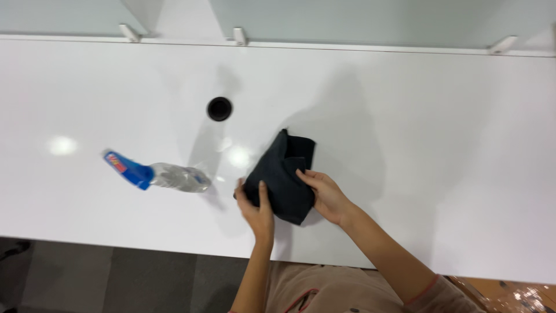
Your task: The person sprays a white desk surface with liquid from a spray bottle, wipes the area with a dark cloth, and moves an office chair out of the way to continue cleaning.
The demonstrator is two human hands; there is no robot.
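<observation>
Both hands, left hand [256,208] and right hand [327,196], fingers gripping dark cloth [284,174] on bench [434,145]; spray bottle [156,173] lying left, untouched; cloth only part-folded.

left hand [255,210]: showing bare, no ring or watch
right hand [328,196]: showing bare
forearms: going uncovered
right sleeve [431,290]: wearing beige with red edging
top [313,293]: wearing beige, red trim

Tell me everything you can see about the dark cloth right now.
The dark cloth is black or very dark, soft fabric, folded into a rough wedge with layered edges. It lies on the white table, near its front edge, right of the lying spray bottle. The left hand grips its lower left side with the thumb on top; the right hand presses fingers on its right edge.
</observation>
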